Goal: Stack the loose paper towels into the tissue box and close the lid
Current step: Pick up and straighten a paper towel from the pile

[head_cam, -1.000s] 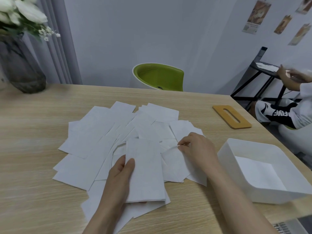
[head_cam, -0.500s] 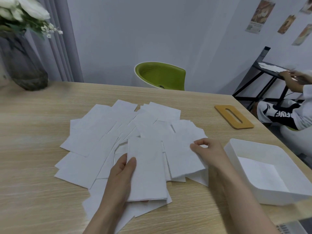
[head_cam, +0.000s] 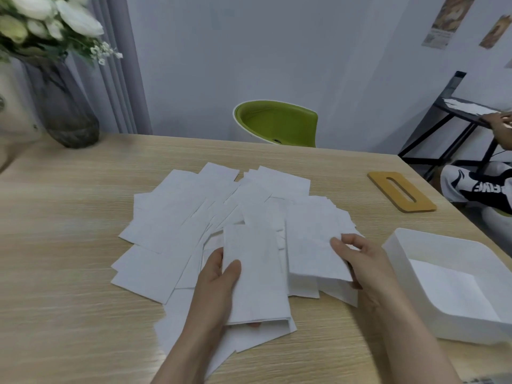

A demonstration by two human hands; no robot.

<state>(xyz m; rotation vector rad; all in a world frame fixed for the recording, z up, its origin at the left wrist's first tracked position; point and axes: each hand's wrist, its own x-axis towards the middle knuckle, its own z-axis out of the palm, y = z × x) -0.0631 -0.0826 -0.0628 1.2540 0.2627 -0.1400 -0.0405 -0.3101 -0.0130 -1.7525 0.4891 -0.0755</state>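
Several loose white paper towels [head_cam: 177, 212] lie fanned over the middle of the wooden table [head_cam: 61, 286]. My left hand [head_cam: 219, 286] grips a small stack of towels [head_cam: 256, 275], thumb on top and fingers underneath. My right hand [head_cam: 357, 261] pinches the right edge of another towel [head_cam: 313, 245], lifted a little off the pile. The white open tissue box [head_cam: 407, 245] stands at the right with one towel flat inside. Its wooden slotted lid [head_cam: 401, 192] lies on the table behind the box.
A dark glass vase [head_cam: 63, 106] with white flowers stands at the table's back left. A green chair [head_cam: 277, 123] is behind the far edge. Another person sits at the far right by a black side table [head_cam: 454, 112].
My right hand has drawn a towel out of the pile toward the right and raised it. My left hand keeps its hold on the stack. The camera shifted slightly.
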